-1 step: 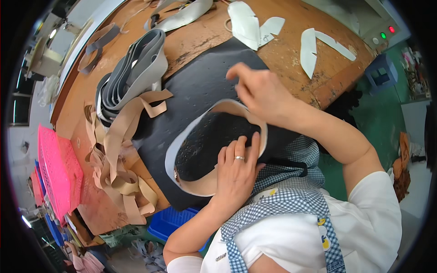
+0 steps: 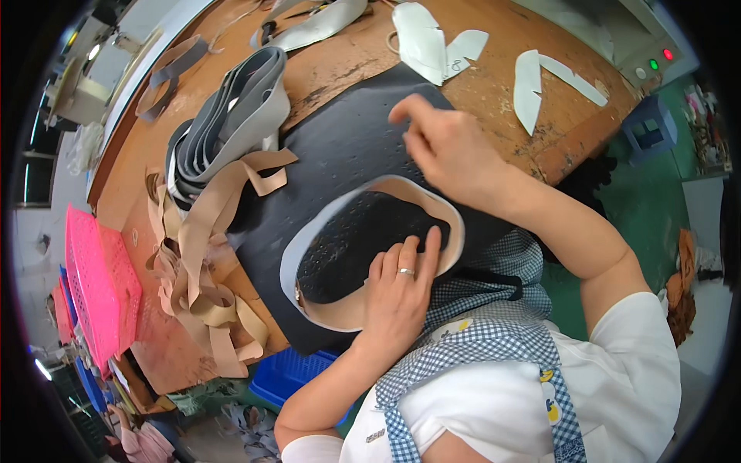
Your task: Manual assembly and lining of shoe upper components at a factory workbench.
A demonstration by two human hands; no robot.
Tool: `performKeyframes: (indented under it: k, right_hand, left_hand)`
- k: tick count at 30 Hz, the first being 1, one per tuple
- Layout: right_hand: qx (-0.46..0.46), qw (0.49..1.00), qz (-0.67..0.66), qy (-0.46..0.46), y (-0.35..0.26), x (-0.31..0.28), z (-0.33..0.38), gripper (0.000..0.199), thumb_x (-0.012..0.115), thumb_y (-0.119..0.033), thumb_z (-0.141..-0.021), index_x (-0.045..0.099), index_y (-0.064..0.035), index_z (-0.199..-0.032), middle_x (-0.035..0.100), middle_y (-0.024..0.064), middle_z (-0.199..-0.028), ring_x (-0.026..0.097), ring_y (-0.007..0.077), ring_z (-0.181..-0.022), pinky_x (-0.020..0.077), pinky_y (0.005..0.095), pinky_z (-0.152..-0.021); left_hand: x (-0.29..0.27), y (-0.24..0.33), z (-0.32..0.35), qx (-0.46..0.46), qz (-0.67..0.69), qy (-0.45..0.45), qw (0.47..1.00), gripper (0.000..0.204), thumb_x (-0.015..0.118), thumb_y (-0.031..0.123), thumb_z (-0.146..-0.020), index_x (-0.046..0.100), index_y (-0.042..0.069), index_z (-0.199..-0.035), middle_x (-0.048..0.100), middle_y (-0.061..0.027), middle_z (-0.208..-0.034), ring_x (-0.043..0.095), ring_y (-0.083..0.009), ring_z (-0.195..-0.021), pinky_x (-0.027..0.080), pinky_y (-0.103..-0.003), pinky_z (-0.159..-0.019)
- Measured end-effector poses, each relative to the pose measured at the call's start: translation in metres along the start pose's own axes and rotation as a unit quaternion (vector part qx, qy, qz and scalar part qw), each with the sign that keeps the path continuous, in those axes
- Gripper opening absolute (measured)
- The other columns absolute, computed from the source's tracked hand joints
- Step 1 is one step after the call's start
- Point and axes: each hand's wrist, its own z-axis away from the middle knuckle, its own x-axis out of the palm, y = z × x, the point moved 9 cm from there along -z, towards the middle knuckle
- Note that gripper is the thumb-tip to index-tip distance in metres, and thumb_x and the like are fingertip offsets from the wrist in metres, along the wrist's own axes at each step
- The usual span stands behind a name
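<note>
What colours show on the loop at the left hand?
The loop shows beige and pale grey, best seen in the head view.

Workbench: brown wooden top (image 2: 494,89), surface scuffed and stained, finish worn.
Mat: one black sheet (image 2: 332,147), pitted, laid flat on the wood.
Band on mat: one closed loop (image 2: 340,314), standing on edge, pale outside, beige inside.
Grey straps: one bundle (image 2: 268,89), looped in nested layers, left of the mat.
Beige strips: one tangled heap (image 2: 202,212), left of the mat, one end lapping over it.
Grey loop: one loose band (image 2: 179,68), far left.
White cut pieces: one group (image 2: 419,42) just beyond the mat, another (image 2: 528,92) toward the right, lying flat.
Pale strip: one, curved (image 2: 320,29), far edge.
</note>
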Motion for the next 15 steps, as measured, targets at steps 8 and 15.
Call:
performKeyframes:
  k: [8, 15]
  right_hand:
    - [-0.444, 0.886, 0.065, -0.114, -0.101, 0.045, 0.055, 0.023, 0.066, -0.010, -0.077, 0.064, 0.0013, -0.097, 0.065, 0.0132, -0.110, 0.061, 0.0283, -0.115, 0.0439, 0.0476, -0.111]
    - [-0.426, 0.864, 0.224, -0.150, -0.097, 0.069, 0.098, 0.034, 0.063, -0.012, -0.073, 0.070, 0.0070, -0.100, 0.066, 0.0150, -0.098, 0.062, 0.0280, -0.107, 0.0424, 0.0464, -0.109]
  left_hand:
    - [-0.040, -0.068, 0.039, 0.029, -0.329, -0.142, 0.933, 0.047, 0.055, 0.012, -0.085, 0.060, -0.008, -0.127, 0.060, -0.0128, -0.106, 0.056, -0.0227, -0.098, 0.044, -0.031, -0.078]
    - [-0.060, -0.033, 0.062, 0.009, -0.187, -0.003, 0.982, 0.042, 0.060, 0.006, -0.082, 0.066, 0.002, -0.123, 0.059, -0.0145, -0.132, 0.054, -0.0293, -0.125, 0.045, -0.043, -0.103]
